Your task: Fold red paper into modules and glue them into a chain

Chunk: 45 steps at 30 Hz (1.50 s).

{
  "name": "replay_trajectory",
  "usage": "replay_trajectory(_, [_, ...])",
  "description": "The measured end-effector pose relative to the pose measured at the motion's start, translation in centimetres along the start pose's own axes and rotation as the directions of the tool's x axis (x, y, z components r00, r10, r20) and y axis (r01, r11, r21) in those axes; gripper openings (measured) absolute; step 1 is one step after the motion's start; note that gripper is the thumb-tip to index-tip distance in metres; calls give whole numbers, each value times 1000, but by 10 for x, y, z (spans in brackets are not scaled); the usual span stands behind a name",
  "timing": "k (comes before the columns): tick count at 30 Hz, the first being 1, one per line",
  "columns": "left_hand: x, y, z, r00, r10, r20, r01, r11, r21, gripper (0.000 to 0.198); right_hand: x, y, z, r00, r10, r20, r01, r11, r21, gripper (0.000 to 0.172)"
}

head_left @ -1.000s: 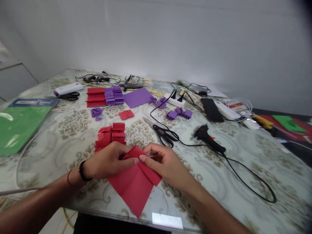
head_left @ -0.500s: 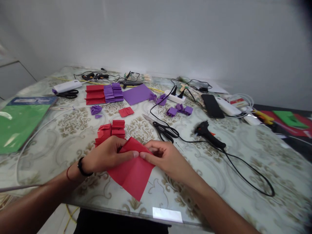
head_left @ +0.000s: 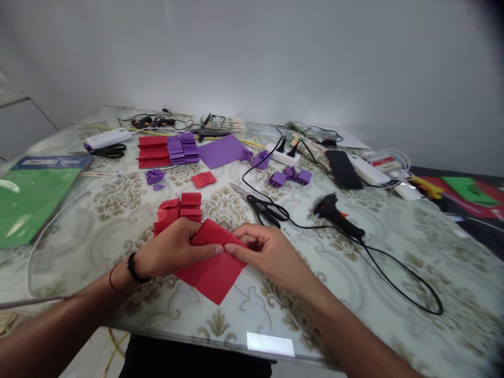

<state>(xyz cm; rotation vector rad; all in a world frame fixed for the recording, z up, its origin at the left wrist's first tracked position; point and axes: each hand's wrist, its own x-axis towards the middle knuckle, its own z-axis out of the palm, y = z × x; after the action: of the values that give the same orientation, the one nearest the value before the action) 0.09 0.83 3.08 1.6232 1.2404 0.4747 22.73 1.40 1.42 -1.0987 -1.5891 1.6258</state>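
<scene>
"Where's the red sheet (head_left: 216, 274)?"
"Over the counter (head_left: 255, 304), fingers (head_left: 240, 254) of left hand (head_left: 171, 251) and right hand (head_left: 273, 258) pinching it."
"Risk?"
"Uneven thumb pressure could skew the fold; hard tugging might tear it."

I can't see most of the left hand's (head_left: 171, 249) fingers behind the red paper (head_left: 216, 273). My view's edge crops the green pack (head_left: 35, 205) at nine o'clock, the red sheet (head_left: 499, 197) at three.

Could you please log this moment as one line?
left hand: pinching red paper | right hand: pinching same sheet | ahead: scissors | to the right: glue gun
</scene>
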Motion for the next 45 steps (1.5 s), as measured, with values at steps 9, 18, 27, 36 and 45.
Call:
replay_trajectory(9, [1,1,-2,1000,6,-26,-8,996,-90,32,1,5,-3,1000,9,-12,-10,1000,-29,25])
replay_trajectory(18, [1,1,-5,997,-25,-68,23,999,-38,32,2,4,-4,999,29,-34,-30,999,-28,24])
replay_trajectory(27, [1,1,-4,996,-47,-71,44,998,-33,31,1,2,-3,999,-6,-46,2,997,-71,25])
replay_trajectory(36, [0,-3,-1,998,-59,-21,59,998,-27,34,-1,0,-2,992,-106,-70,92,979,-180,23])
replay_trajectory(45, [-2,-1,0,994,-109,18,109,994,-14,38,-2,-1,2,988,-135,-70,123,980,-157,23])
